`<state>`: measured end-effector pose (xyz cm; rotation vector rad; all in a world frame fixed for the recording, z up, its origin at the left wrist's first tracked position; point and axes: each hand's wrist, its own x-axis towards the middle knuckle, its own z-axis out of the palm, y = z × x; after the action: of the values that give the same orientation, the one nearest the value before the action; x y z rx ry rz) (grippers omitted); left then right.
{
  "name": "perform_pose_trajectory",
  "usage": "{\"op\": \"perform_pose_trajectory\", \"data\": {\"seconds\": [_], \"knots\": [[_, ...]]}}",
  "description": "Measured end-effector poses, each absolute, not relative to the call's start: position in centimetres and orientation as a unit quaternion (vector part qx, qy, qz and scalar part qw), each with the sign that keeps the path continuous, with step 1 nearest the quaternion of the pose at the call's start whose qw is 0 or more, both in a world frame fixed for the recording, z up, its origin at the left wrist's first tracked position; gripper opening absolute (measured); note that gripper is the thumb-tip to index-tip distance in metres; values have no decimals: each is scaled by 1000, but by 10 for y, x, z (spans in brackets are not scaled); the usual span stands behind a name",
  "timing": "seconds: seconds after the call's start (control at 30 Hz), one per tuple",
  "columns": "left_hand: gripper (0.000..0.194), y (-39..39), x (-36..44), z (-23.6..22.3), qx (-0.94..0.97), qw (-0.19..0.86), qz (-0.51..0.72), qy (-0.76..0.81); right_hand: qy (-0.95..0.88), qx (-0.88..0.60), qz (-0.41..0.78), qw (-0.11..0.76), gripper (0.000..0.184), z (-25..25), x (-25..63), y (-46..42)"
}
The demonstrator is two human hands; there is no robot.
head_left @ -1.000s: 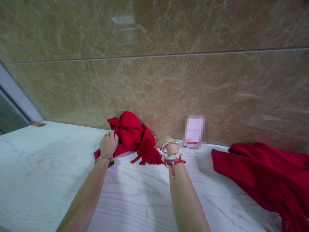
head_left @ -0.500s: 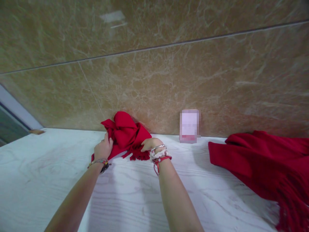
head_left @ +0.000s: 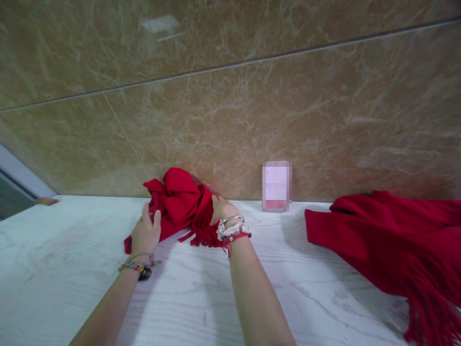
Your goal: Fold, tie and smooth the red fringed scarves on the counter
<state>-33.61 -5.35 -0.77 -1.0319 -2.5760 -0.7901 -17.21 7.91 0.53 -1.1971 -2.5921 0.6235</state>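
A blurred pink object (head_left: 276, 186) stands against the wall (head_left: 223, 120).

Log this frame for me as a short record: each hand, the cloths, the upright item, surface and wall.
left hand: at the left side of the bunched red scarf, fingers spread; left hand
right hand: at the scarf's fringed end; right hand
second cloth: red fringed cloth, heaped at the right
upright item: pale pixelated item, leaning on the wall
surface: white wood-grain tabletop
wall: brown marbled wall
grip: firmness unclear
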Motion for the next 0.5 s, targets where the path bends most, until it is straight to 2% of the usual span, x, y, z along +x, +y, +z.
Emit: {"op": "perform_pose_trajectory", "data": {"seconds": [0.03, 0.1, 0.27, 0.5], "knots": [[57, -53, -333, -9, -368, 108, -276, -882, -880, -407, 222, 100, 106, 2, -172, 76], [64, -52, -326, -13, -393, 76, -274, -874, -876, -407, 246, 83, 116, -3, -174, 69], [82, -46, -313, -20, -410, 58, -232, -880, -862, -410, 277, 109, 109, -11, -184, 62], [85, -46, -325, -24, -422, 38, -256, -869, -856, -408, 286, 140, 110, -18, -189, 62]]}}
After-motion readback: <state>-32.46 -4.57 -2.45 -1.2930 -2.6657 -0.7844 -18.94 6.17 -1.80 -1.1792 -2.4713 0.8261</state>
